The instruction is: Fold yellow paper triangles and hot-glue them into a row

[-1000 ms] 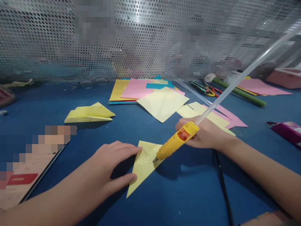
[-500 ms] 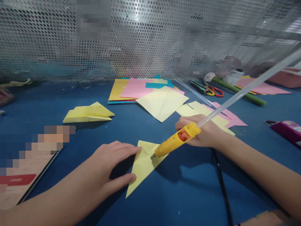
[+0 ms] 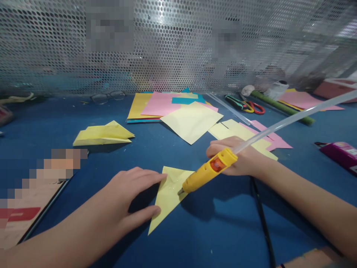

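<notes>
A yellow hot glue gun (image 3: 208,171) is gripped by my right hand (image 3: 235,154); its fingers wrap round the handle, which is mostly hidden. A long clear glue stick (image 3: 281,124) sticks out of its back. The metal nozzle is at the surface of a folded pale-yellow paper triangle (image 3: 164,201), with a shiny trace of glue beside it. My left hand (image 3: 131,193) lies at the triangle's left edge, thumb and fingers apart, the tips resting on the paper. Further off to the left lies a folded yellow paper piece (image 3: 103,134).
Coloured paper sheets (image 3: 145,108) are stacked at the back, a pale-yellow square (image 3: 192,123) on top. Scissors (image 3: 255,108), a cutter (image 3: 234,102) and a green stem (image 3: 279,106) lie back right. A black cord (image 3: 262,219) runs toward me. A perforated metal screen (image 3: 178,48) closes the back.
The glue gun's nozzle has moved slightly down and left across the paper triangle. The glue stick's back end has dipped. My left hand stays in place.
</notes>
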Available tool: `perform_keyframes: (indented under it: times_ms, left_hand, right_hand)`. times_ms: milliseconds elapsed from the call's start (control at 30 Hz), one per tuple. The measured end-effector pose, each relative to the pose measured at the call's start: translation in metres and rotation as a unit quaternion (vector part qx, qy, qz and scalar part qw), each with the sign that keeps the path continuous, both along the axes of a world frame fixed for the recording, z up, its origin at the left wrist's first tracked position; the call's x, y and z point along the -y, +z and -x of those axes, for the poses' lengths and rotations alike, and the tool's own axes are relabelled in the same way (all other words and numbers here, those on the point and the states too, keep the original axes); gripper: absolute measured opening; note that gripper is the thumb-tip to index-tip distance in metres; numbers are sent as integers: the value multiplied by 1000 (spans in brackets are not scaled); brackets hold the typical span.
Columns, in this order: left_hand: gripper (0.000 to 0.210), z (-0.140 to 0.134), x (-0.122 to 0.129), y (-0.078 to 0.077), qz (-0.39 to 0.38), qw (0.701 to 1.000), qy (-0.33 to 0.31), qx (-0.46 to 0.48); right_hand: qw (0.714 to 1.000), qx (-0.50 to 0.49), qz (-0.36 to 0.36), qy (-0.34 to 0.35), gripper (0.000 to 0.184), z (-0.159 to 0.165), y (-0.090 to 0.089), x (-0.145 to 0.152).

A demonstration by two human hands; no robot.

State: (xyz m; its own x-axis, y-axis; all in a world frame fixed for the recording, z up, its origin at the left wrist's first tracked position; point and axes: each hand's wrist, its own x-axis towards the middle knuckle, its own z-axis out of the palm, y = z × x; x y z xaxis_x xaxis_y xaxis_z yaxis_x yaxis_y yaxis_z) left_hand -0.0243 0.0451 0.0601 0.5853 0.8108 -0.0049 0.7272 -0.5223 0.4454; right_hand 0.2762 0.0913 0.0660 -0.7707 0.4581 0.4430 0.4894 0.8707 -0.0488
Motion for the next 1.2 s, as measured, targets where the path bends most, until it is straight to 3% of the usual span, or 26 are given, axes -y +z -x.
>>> perform_keyframes:
  times_ms: [367,933,1100,1200]
  left_hand:
    - [43,-1,1,3,2,1000,5,6]
    - [43,1,2,2,-20,1000,-7,-13]
    - [44,4,2,0,-32,999,-13,-19]
    - [40,4,3,1,-44,999,-21,-11]
  right_hand:
    - [1000,14,-19,-13,13,-5,2,0]
    - [993,46,-50,-98,11,-22,10,-7]
    - [985,42,-16,-167,7,-27,12,-8]
    - [962,10,-8,-274,10,-32,16,-12]
